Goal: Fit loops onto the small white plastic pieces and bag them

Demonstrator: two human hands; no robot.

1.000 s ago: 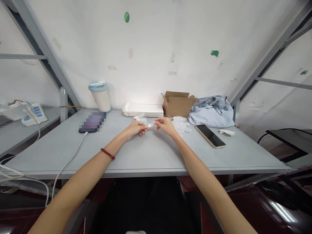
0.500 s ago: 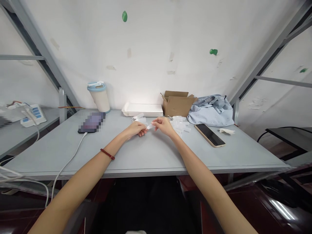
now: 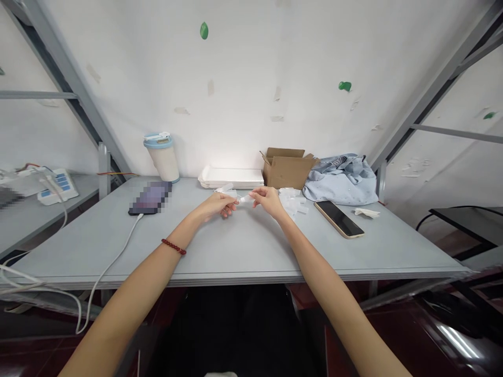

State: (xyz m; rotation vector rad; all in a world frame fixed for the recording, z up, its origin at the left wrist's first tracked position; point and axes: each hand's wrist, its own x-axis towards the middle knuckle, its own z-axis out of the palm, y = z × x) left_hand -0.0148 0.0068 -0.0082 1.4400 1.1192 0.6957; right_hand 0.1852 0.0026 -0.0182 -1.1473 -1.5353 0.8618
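My right hand (image 3: 268,201) pinches a small translucent white plastic piece (image 3: 246,199) between thumb and fingers, just above the table. To its left, my left hand (image 3: 217,206) is closed in a pinch at the near end of that piece; a thin pale bit shows at its fingertips, too small to name. A red bead bracelet (image 3: 173,246) circles my left wrist. Beyond my right hand lies a loose heap of similar translucent pieces (image 3: 294,201). A few more translucent pieces (image 3: 227,189) lie behind my left hand, partly covered by it.
On the grey table (image 3: 236,251) stand a lidded cup (image 3: 163,159), a stack of white sheets (image 3: 231,177) and an open cardboard box (image 3: 288,172). Blue cloth (image 3: 341,180), a black-screened phone (image 3: 339,219) and crumpled tissue (image 3: 367,212) lie right. Another phone (image 3: 150,199) with a white cable lies left.
My hands have drawn slightly apart, and the plastic piece now sits nearer my right fingertips. The left fingers have loosened a little. The whole view has shifted slightly.
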